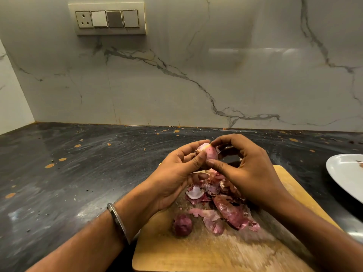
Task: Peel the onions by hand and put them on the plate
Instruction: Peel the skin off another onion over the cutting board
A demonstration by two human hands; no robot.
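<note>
Left hand [176, 173] cups the onion [208, 154] above the cutting board [216, 250]; right hand [241, 167] pinches a skin flap at its top. Skin likely thin, brittle; bulb firm, slick. Plate [345, 173] far right of hands.

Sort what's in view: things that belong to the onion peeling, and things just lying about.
Job: onion being peeled, held by left hand and right hand; unpeeled onion; plate.
Lying about: peels, cutting board, switch panel.
</note>
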